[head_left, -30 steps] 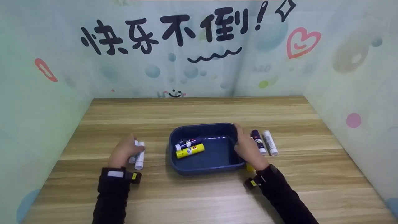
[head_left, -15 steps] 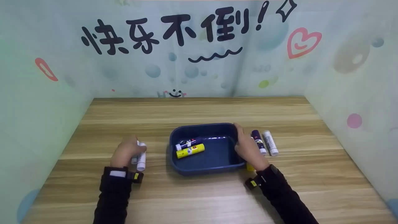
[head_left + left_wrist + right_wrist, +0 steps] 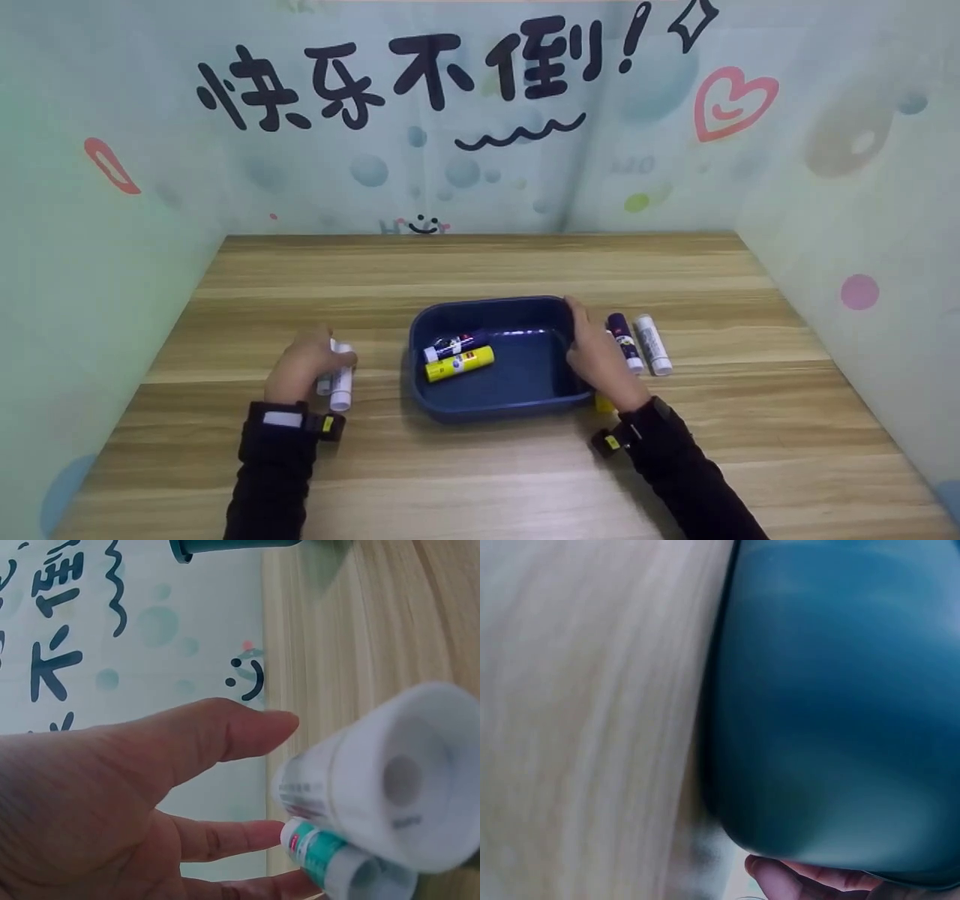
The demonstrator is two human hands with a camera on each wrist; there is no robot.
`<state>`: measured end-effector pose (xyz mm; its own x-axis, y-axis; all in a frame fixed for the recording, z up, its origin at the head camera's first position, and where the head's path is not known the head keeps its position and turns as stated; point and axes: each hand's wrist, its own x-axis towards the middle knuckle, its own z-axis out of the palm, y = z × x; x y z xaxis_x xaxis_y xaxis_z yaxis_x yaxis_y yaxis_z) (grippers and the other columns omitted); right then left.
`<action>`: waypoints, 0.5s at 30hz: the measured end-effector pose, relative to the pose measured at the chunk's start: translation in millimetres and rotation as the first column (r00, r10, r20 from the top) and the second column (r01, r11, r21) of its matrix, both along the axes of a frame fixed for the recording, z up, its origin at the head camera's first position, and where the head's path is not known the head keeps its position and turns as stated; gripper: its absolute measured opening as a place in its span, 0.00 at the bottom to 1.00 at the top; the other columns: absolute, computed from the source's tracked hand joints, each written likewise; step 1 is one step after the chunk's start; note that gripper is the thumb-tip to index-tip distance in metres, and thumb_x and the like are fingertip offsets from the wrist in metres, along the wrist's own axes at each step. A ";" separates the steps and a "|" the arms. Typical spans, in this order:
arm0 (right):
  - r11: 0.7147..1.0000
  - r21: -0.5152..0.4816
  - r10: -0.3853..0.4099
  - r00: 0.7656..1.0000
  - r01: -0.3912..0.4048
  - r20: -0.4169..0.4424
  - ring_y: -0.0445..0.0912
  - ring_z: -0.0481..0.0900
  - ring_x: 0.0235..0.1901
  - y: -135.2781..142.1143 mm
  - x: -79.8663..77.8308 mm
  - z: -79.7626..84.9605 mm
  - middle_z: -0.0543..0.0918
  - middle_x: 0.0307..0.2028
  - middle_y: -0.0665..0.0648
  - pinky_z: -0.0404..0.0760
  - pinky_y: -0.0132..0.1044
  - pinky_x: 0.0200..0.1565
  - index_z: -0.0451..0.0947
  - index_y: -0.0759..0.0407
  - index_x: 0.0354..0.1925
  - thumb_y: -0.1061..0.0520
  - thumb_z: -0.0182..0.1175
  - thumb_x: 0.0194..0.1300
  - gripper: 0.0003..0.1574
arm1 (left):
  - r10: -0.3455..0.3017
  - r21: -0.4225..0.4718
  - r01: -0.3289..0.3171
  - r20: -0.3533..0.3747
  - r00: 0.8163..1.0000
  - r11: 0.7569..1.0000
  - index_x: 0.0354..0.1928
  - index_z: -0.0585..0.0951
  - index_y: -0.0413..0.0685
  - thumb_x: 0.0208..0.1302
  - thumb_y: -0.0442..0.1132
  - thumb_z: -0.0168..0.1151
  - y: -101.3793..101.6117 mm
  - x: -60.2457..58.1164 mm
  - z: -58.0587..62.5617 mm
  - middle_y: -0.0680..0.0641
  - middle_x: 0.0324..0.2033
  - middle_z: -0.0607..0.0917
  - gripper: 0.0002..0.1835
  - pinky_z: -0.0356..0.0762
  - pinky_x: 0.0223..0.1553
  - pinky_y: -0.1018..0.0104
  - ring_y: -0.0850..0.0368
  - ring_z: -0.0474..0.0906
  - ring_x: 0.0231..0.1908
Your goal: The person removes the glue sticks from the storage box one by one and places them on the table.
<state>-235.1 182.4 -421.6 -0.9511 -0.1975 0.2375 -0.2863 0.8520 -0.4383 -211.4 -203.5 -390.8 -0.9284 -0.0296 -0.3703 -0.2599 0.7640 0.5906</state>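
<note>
My left hand [image 3: 300, 364] is beside two glue sticks on the table's left side. In the left wrist view its thumb reaches out above a white glue stick [image 3: 360, 780], with a gap between. The fingers stretch toward a green-and-white glue stick [image 3: 319, 851], fingertips right at its end. My right hand [image 3: 604, 360] grips the right end of a dark blue plastic bin [image 3: 495, 409]; in the right wrist view its fingers [image 3: 780, 877] lie against the outer wall. Inside the bin lie a yellow glue stick [image 3: 460, 364] and a purple glue stick [image 3: 457, 345].
Right of the bin lie another purple glue stick [image 3: 624, 341] and a white glue stick [image 3: 653, 345]. Part of a yellow object [image 3: 604, 403] shows under the right wrist. The wooden table [image 3: 465, 487] is bounded by printed walls [image 3: 300, 172] at the back and sides.
The left hand and the white glue stick beside it have shifted slightly right and nearer since the first frame. My right hand and the bin have stayed in place.
</note>
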 end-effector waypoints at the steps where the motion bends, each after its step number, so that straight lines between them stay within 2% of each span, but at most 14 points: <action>1: 1.000 0.000 0.001 1.000 -0.001 -0.002 0.50 0.69 0.18 0.0 0.0 0.0 0.76 0.35 0.68 0.70 0.40 0.22 0.53 0.67 0.68 0.75 0.54 0.47 0.48 | -0.003 -0.003 0.003 0.001 1.000 1.000 0.58 0.63 0.28 0.58 0.41 0.57 0.0 0.1 0.2 0.33 0.44 0.75 0.31 0.77 0.36 0.60 0.47 0.74 0.40; 5: 1.000 0.005 0.007 1.000 -0.007 -0.009 0.52 0.71 0.21 0.2 -0.2 0.0 0.76 0.42 0.70 0.73 0.43 0.25 0.53 0.67 0.68 0.74 0.54 0.47 0.48 | 0.007 0.016 -0.007 0.029 1.000 1.000 0.65 0.56 0.28 0.59 0.42 0.57 -0.1 1.4 2.4 0.29 0.51 0.72 0.38 0.77 0.42 0.56 0.44 0.73 0.45; 9: 1.000 0.018 0.004 1.000 -0.004 -0.010 0.53 0.71 0.24 0.6 -0.2 0.5 0.74 0.50 0.73 0.73 0.44 0.26 0.54 0.67 0.67 0.74 0.54 0.46 0.48 | -0.011 -0.025 0.011 0.021 1.000 1.000 0.67 0.50 0.26 0.61 0.46 0.55 -0.8 2.5 7.0 0.25 0.56 0.67 0.42 0.73 0.49 0.50 0.36 0.70 0.52; 15: 1.000 0.021 -0.005 1.000 0.005 0.006 0.50 0.68 0.20 0.9 0.3 1.9 0.76 0.42 0.70 0.68 0.40 0.21 0.54 0.66 0.67 0.74 0.55 0.45 0.49 | -0.016 -0.071 0.015 -0.009 1.000 0.997 0.67 0.46 0.25 0.64 0.48 0.53 2.1 2.9 15.2 0.22 0.62 0.59 0.43 0.64 0.59 0.43 0.30 0.61 0.60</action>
